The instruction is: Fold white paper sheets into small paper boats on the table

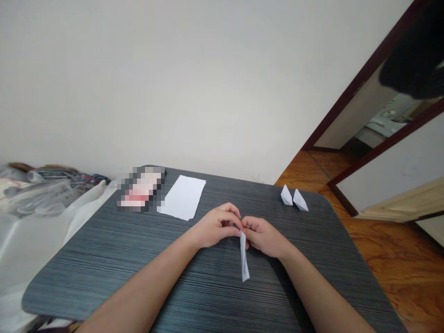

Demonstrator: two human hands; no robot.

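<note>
A narrow folded strip of white paper (244,261) points down toward me from between my two hands, over the middle of the dark table (114,259). My left hand (219,226) pinches its far end with thumb and fingers. From the other side my right hand (265,236) grips the same end, its fingers curled and almost touching the left fingertips. The fingers cover the top of the folded paper. Two small folded paper boats, a left one (286,196) and a right one (300,200), sit side by side at the far right of the table.
A stack of white paper sheets (183,196) lies at the far left of the table, beside a blurred-out flat item (142,189). Plastic-covered things (69,199) crowd the left edge. A white wall (208,92) rises behind; wooden floor (391,259) shows at right.
</note>
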